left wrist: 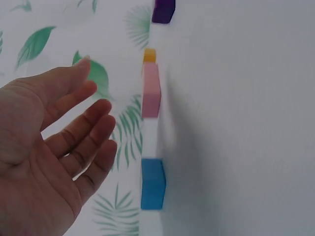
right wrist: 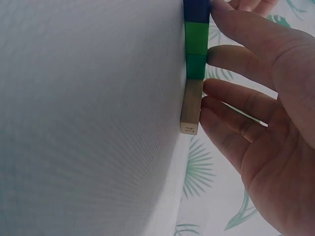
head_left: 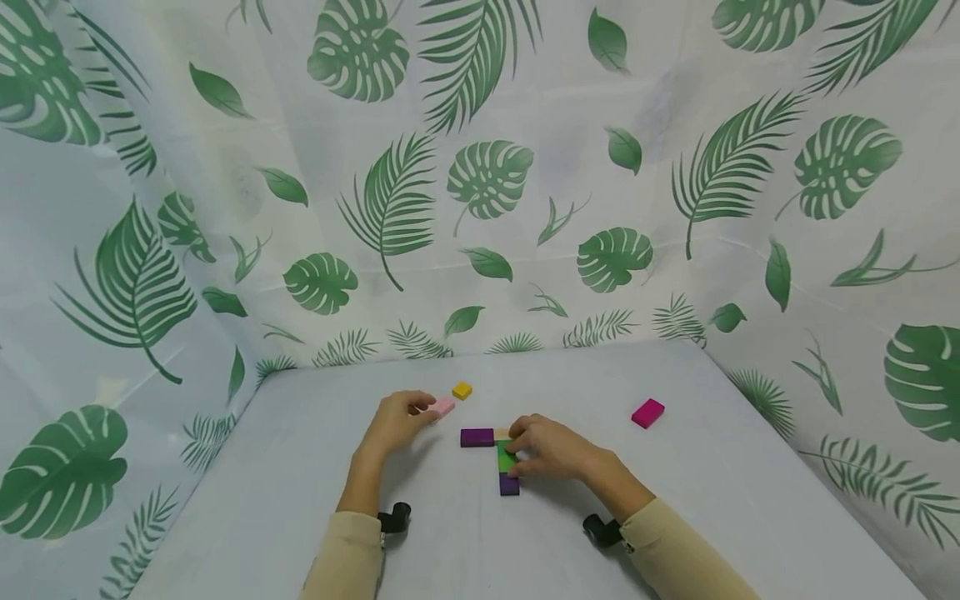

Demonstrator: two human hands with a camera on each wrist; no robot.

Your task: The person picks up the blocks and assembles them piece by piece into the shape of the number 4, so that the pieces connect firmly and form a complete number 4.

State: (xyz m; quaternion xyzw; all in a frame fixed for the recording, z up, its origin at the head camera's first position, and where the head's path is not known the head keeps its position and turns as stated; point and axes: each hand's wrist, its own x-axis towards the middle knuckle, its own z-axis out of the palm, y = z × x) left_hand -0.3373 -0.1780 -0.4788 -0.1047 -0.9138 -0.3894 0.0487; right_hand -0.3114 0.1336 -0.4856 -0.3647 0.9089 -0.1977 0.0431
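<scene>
Hovering loosely and empty, your left hand [head_left: 396, 422] is nearer the pink block [head_left: 444, 407], which lies on the worktop [head_left: 442, 550] just beside it, long axis slanting away rightward; your right hand [head_left: 553, 450] touches the row of blocks [head_left: 505, 458], fingers relaxed.

Across my feeds I count nine blocks: by one green block [head_left: 504, 458], one teal block [right wrist: 196, 66], one dark-blue block [head_left: 509, 487], one wooden block [right wrist: 191, 105], one purple block [head_left: 476, 437]; farther from it, one pink block [head_left: 444, 407], one yellow block [head_left: 462, 391], one magenta block [head_left: 648, 413], one blue block [left wrist: 153, 184]. Hands: one left hand [head_left: 396, 423], one right hand [head_left: 553, 450].
</scene>
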